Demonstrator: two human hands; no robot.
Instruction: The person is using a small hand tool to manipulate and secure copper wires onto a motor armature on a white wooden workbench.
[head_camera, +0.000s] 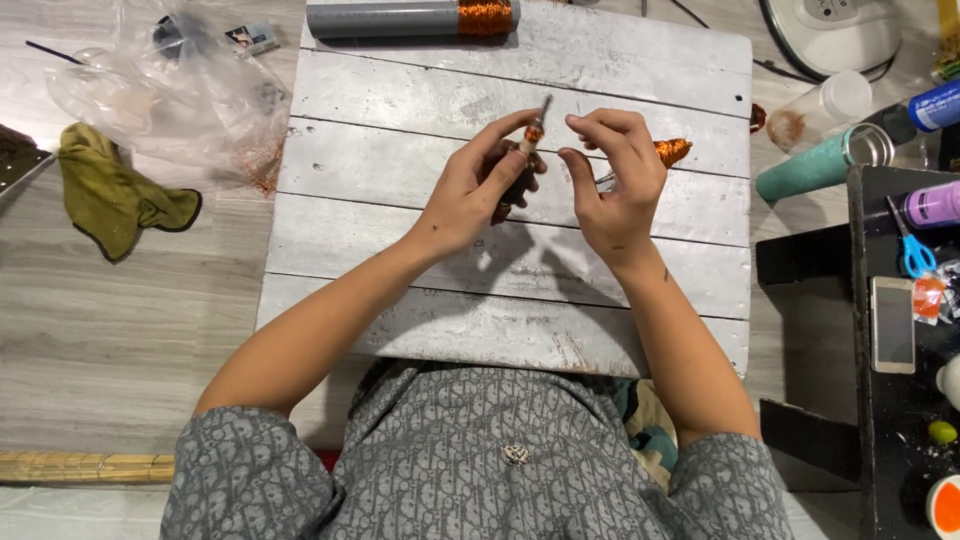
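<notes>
Left hand (468, 195): I see it curled around a small spindle (531, 136), thumb and forefinger pinched shut just below the orange winding, the other fingers folded under the dark lower end.
Right hand (612, 172): fingers bent and loosely gathered, tips close to the spindle's right side; I cannot tell whether they pinch a strand, it is too fine to see. A copper-coloured cone of wire (672, 151) shows just behind this hand.
Spindle: held tilted, its thin metal tip pointing far and slightly right, above the middle of the white plank board (400, 210), between the two hands.
Doing it well, as I judge: keep the left pinch steady and low so the wound band stays exposed, and let the right fingertips work close beside it without knocking the tip.
Far edge: a grey tube wound with copper thread (412, 18) lies across the board.
Left: a clear plastic bag (170, 85) and an olive cloth (115, 195) on the floor.
Right: a teal tumbler (822, 163), blue-handled scissors (912, 248) and a phone (892, 323) on a dark stand.
</notes>
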